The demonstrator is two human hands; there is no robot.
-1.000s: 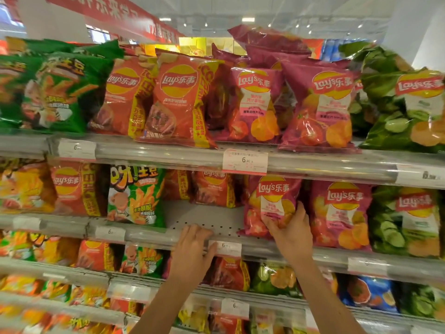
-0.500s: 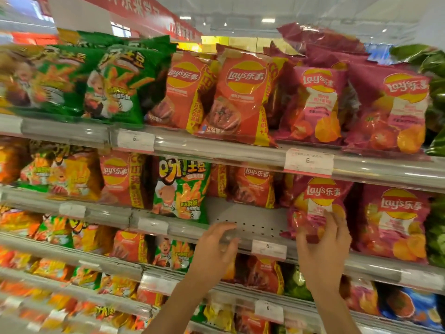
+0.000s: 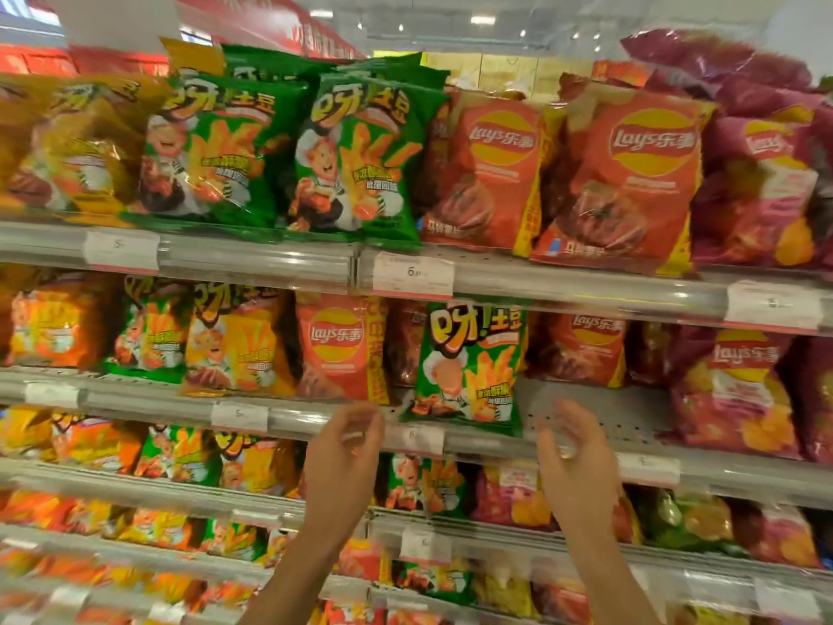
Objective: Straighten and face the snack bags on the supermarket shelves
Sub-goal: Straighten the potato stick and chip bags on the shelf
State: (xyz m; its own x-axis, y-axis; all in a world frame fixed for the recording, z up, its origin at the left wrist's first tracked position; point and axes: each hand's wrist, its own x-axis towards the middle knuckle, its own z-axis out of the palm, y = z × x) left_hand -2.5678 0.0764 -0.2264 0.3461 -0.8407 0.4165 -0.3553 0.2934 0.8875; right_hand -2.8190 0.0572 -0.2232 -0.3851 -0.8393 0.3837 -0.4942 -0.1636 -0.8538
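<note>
Now, both hands flank the green bag
Your left hand [image 3: 345,448] and right hand [image 3: 570,448], loosely curled and holding nothing, sit just below the upright green snack bag [image 3: 469,367]; neither is clearly nearer

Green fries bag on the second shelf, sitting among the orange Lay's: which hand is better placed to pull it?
Probably the right hand: it hovers just below the green fries bag's lower right corner, beside bare shelf. The left hand sits farther left, under the orange Lay's bag. Neither holds anything.
</note>
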